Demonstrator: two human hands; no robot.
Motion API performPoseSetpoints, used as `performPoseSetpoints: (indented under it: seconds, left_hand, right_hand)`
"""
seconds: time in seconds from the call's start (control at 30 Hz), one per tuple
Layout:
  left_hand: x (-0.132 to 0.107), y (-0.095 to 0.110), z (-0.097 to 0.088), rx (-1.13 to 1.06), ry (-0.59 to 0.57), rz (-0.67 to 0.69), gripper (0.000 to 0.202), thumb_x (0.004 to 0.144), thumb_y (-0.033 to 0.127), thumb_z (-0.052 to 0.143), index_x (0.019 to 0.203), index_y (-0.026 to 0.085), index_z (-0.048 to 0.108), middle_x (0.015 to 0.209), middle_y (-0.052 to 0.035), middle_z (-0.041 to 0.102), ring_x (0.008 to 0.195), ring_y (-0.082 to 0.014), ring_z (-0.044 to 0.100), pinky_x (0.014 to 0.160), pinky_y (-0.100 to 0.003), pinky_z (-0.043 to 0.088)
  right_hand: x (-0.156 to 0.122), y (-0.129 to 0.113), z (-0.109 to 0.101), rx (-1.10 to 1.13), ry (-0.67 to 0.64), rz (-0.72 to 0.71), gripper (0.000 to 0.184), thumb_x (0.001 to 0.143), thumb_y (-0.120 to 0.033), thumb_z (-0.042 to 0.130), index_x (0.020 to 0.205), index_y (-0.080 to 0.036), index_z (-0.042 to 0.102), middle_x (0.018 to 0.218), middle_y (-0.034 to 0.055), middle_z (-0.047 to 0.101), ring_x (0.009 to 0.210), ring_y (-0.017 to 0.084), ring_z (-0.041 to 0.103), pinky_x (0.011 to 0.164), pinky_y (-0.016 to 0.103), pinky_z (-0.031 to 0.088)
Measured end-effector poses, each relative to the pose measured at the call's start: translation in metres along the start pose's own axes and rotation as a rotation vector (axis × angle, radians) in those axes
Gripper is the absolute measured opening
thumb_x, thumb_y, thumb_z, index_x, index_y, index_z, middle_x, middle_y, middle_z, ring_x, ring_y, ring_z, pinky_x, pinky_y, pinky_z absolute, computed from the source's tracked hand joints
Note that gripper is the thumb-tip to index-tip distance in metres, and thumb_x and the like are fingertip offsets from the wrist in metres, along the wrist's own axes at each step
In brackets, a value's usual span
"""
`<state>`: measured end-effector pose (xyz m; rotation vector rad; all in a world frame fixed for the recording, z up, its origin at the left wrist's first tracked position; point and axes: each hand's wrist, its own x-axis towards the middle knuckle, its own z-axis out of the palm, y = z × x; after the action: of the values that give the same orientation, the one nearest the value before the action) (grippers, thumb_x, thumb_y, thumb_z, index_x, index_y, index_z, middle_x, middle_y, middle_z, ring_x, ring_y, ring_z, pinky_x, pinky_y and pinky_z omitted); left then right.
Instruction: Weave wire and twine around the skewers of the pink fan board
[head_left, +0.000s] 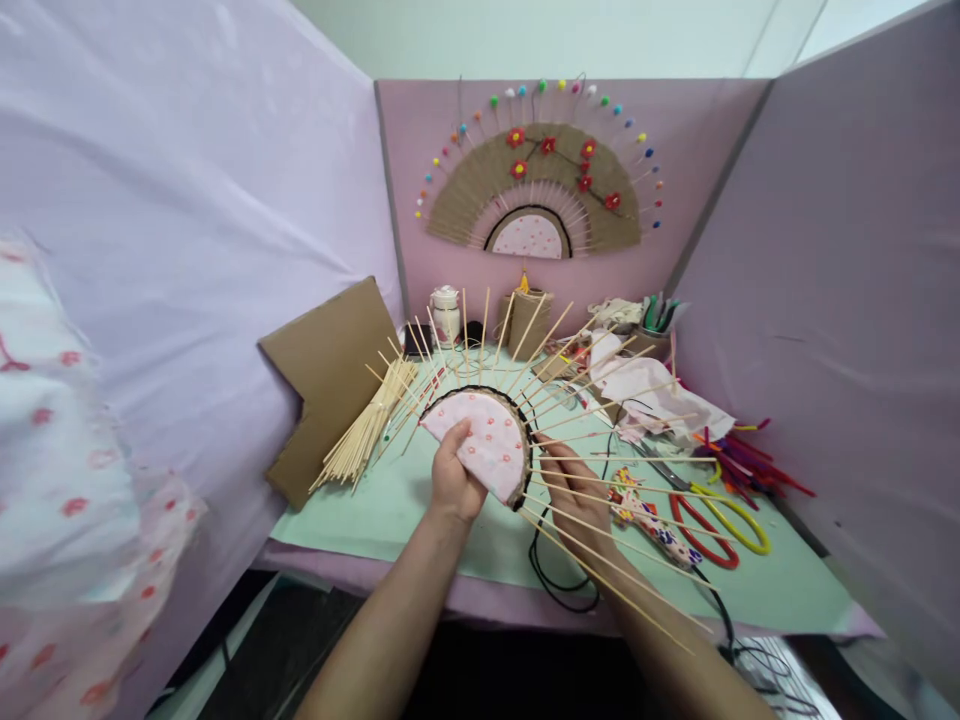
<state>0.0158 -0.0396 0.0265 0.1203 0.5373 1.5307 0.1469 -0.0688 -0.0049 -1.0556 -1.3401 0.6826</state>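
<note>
A half-round fan base [491, 440], covered in pink flower-print cloth with a black braided edge, is held up over the table. Thin wooden sticks [559, 395] fan out from its curved rim. My left hand [456, 475] grips the base by its straight edge, the thumb on the cloth and the fingers hidden behind. My right hand [574, 495] is at the right side of the rim, behind several sticks, its fingers stretched toward the rim. Whether those fingers pinch a stick cannot be made out.
A finished fan [536, 185] hangs on the back wall. At left lie a bundle of sticks [375, 420] and cardboard [330, 385]. To the right are scissors [705, 530], a cloth-wrapped tool [652, 520] with a black cord, and pipe cleaners [742, 465]. Behind stand a white jar [445, 315] and twine [531, 325].
</note>
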Motion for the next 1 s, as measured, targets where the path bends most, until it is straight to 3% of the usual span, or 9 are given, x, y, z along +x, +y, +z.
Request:
performPoseSetpoints:
  seconds: [0.07,0.2,0.3,0.43,0.57,0.7,0.83,1.0]
  left_hand:
    - [0.000,-0.003,0.002,-0.024,0.015,-0.014,0.021,0.078,0.017,0.058,0.097,0.012,0.066,0.084,-0.0076,0.074,0.081,-0.0217,0.070,0.092,-0.040,0.050]
    - [-0.007,-0.010,0.000,-0.041,0.008,-0.065,0.022,0.081,0.025,0.058,0.097,0.011,0.066,0.090,-0.0099,0.074,0.091,-0.0236,0.069,0.095,-0.041,0.047]
    - [-0.017,-0.014,-0.008,0.001,-0.111,-0.155,0.027,0.078,0.024,0.061,0.101,0.010,0.066,0.097,-0.0123,0.073,0.104,-0.0281,0.064,0.100,-0.044,0.043]
    - [-0.032,-0.019,-0.015,0.090,-0.327,-0.211,0.048,0.066,0.009,0.062,0.115,0.012,0.062,0.104,-0.0113,0.072,0.114,-0.0303,0.058,0.104,-0.046,0.037]
    - [-0.035,-0.023,-0.013,0.083,-0.451,-0.265,0.055,0.070,0.021,0.058,0.124,0.011,0.056,0.116,-0.0136,0.067,0.121,-0.0322,0.053,0.105,-0.047,0.035]
    - [-0.031,-0.023,-0.015,0.036,-0.465,-0.279,0.054,0.072,0.025,0.054,0.124,0.012,0.057,0.115,-0.0134,0.067,0.122,-0.0308,0.052,0.106,-0.046,0.034]
    - [-0.030,-0.022,-0.020,0.017,-0.458,-0.271,0.055,0.072,0.026,0.052,0.125,0.012,0.055,0.115,-0.0137,0.067,0.123,-0.0308,0.051,0.106,-0.047,0.033]
    - [-0.032,-0.021,-0.020,0.045,-0.509,-0.280,0.061,0.071,0.029,0.052,0.129,0.010,0.052,0.126,-0.0161,0.060,0.126,-0.0334,0.047,0.106,-0.048,0.033]
  right_hand:
    - [-0.002,0.005,0.001,-0.097,0.007,-0.104,0.029,0.087,-0.036,0.053,0.105,-0.022,0.069,0.112,0.0089,0.069,0.106,0.025,0.063,0.096,0.042,0.048]
    - [-0.006,0.014,0.002,-0.147,-0.029,-0.155,0.031,0.090,-0.033,0.048,0.112,-0.022,0.067,0.113,0.0086,0.069,0.108,0.025,0.063,0.096,0.043,0.049]
    - [-0.010,0.013,-0.001,-0.154,-0.031,-0.184,0.032,0.091,-0.031,0.046,0.116,-0.024,0.065,0.114,0.0081,0.069,0.105,0.024,0.064,0.093,0.041,0.051]
    - [-0.017,0.006,-0.010,-0.169,-0.024,-0.238,0.034,0.091,-0.027,0.045,0.120,-0.023,0.063,0.116,0.0090,0.068,0.105,0.025,0.064,0.090,0.039,0.052]
    - [-0.018,0.002,-0.015,-0.191,-0.017,-0.283,0.033,0.089,-0.026,0.045,0.114,-0.022,0.066,0.105,0.0090,0.072,0.104,0.025,0.065,0.092,0.041,0.051]
    - [-0.019,-0.001,-0.010,-0.095,0.057,-0.206,0.029,0.089,-0.027,0.048,0.112,-0.023,0.065,0.104,0.0082,0.071,0.100,0.023,0.066,0.090,0.040,0.051]
    - [-0.022,-0.005,-0.004,0.087,0.182,-0.066,0.027,0.086,-0.028,0.055,0.112,-0.023,0.059,0.093,0.0060,0.071,0.081,0.018,0.068,0.072,0.031,0.054]
    - [-0.024,0.000,-0.006,0.070,0.194,-0.066,0.010,0.084,-0.029,0.059,0.090,-0.021,0.061,0.084,0.0033,0.066,0.074,0.016,0.064,0.069,0.029,0.052]
